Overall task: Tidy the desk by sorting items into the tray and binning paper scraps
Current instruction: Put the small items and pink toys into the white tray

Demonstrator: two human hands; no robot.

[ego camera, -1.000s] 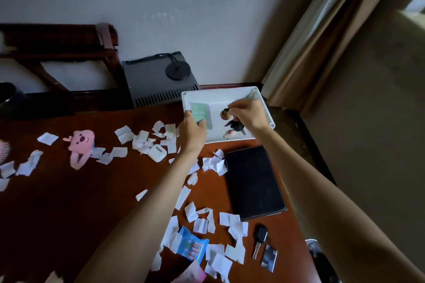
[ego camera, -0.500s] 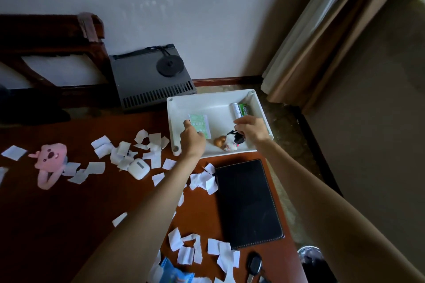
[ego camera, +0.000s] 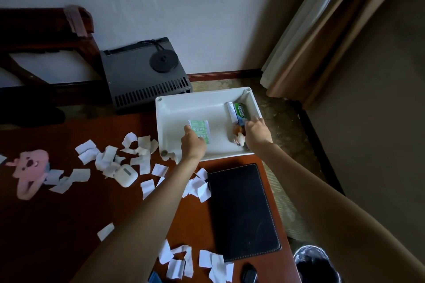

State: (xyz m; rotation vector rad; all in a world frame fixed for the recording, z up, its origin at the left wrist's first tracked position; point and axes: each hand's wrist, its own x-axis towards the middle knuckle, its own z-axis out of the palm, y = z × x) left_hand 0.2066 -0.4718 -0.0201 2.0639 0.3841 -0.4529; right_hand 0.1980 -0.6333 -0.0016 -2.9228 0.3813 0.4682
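Note:
A white tray (ego camera: pixel 207 103) sits at the desk's far right corner. My left hand (ego camera: pixel 193 145) reaches over its near rim and pinches a green-and-white packet (ego camera: pixel 201 130) lying on the tray floor. My right hand (ego camera: pixel 256 134) is curled at the tray's right side against a small figurine keychain (ego camera: pixel 238 136), whose dark part is hidden under my fingers. A white tube (ego camera: pixel 231 111) and a green pack (ego camera: pixel 240 110) lie just beyond it in the tray. Torn white paper scraps (ego camera: pixel 110 158) litter the brown desk.
A black notebook (ego camera: pixel 241 211) lies in front of the tray. A white earbud case (ego camera: pixel 125 174) and a pink plush toy (ego camera: pixel 28 170) sit among the scraps at left. A key fob (ego camera: pixel 249 273) is at the near edge. A bin (ego camera: pixel 315 264) stands on the floor at right, and a grey device (ego camera: pixel 142 76) behind the desk.
My right hand has carried the keychain from the tray's middle to its right side, beside the tube. My left hand stays on the packet. The view has tilted downward.

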